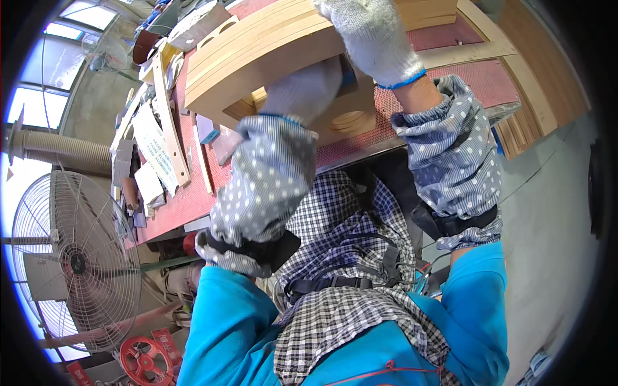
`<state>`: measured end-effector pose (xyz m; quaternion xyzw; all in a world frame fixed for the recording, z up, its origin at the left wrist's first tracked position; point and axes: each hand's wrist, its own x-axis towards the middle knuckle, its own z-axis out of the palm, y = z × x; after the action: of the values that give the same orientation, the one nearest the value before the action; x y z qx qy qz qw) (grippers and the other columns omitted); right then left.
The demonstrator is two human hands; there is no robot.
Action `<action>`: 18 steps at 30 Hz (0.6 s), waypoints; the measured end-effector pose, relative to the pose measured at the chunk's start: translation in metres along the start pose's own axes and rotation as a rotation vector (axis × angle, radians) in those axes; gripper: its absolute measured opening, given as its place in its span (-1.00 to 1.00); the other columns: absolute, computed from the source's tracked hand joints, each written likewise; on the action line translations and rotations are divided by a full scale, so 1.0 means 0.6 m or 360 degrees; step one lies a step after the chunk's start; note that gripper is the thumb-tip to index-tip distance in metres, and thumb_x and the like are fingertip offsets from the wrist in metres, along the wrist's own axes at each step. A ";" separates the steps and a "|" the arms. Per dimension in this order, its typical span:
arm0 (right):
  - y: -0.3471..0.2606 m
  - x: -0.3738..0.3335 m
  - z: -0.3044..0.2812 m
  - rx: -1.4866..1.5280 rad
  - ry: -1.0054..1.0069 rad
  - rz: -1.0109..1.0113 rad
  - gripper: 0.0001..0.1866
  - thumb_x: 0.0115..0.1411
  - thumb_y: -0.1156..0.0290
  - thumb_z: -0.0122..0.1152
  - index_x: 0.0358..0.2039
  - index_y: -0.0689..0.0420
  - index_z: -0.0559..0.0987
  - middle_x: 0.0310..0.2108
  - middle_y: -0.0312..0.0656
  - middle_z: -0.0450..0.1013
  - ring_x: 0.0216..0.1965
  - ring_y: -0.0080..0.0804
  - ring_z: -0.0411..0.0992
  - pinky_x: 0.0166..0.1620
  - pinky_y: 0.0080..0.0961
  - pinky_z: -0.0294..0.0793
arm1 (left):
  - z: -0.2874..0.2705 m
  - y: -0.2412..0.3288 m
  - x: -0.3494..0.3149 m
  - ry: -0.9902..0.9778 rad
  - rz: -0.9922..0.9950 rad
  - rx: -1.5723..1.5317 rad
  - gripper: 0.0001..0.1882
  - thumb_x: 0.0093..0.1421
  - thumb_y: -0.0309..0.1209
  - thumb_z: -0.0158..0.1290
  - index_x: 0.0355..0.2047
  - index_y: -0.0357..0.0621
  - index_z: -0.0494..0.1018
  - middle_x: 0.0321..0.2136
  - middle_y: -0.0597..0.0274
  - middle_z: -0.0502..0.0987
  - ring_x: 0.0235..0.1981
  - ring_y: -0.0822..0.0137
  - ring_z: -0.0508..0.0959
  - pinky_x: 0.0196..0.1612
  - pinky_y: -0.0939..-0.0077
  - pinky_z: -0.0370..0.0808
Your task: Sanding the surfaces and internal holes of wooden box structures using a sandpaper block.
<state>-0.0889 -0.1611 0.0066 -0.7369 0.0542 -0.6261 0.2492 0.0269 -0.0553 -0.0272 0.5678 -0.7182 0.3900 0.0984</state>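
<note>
A pale wooden frame (264,48) of several stacked curved layers stands on the red-covered workbench (331,151), with openings in its side. My left hand (302,93), in a white knitted glove, reaches into the hollow beneath the curved top. Its fingers are hidden there, close to a small dark-blue patch that I cannot make out. My right hand (373,38), gloved alike with a blue cuff, lies over the upper edge of the frame, fingers bent onto the wood. The picture's top edge cuts off part of it. Dotted grey sleeve covers wrap both forearms.
Wood strips (168,119), printed cardboard and scraps clutter the bench's left side, beside a small blue block (207,133). A large caged fan (77,264) stands at the left, above a red handwheel (147,361). Wooden boards (531,96) extend along the right.
</note>
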 end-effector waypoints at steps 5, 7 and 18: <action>-0.016 0.001 0.001 0.0114 0.0016 0.0192 -0.70 0.26 0.41 0.13 -0.14 0.38 0.64 -0.18 0.13 0.63 -0.11 -0.01 0.61 0.03 -0.30 0.56 | -0.042 0.035 0.015 -0.0387 -0.1045 -0.0571 -0.77 0.23 -0.31 0.08 -0.23 -0.16 0.62 -0.31 0.02 0.65 -0.23 -0.01 0.67 -0.13 0.16 0.63; -0.021 0.009 -0.003 0.0061 -0.0032 0.0141 -0.70 0.26 0.41 0.12 -0.14 0.38 0.64 -0.18 0.14 0.63 -0.11 -0.03 0.62 0.01 -0.31 0.56 | -0.012 0.001 0.016 -0.0618 -0.0476 -0.0112 -0.71 0.34 -0.28 -0.01 -0.10 -0.18 0.58 -0.24 -0.07 0.65 -0.20 -0.13 0.67 -0.13 0.02 0.63; 0.000 0.004 -0.002 -0.0141 -0.0063 -0.0127 -0.70 0.24 0.44 0.12 -0.14 0.41 0.64 -0.20 0.11 0.63 -0.10 -0.04 0.61 0.02 -0.31 0.57 | 0.020 -0.003 0.006 -0.0065 -0.0383 -0.0184 -0.67 0.33 -0.30 -0.03 -0.03 -0.21 0.56 -0.25 0.00 0.65 -0.21 -0.03 0.69 -0.17 0.06 0.65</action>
<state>-0.0899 -0.1622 0.0089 -0.7610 0.0475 -0.6178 0.1921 0.0307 -0.0658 -0.0324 0.6510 -0.6680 0.3218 0.1625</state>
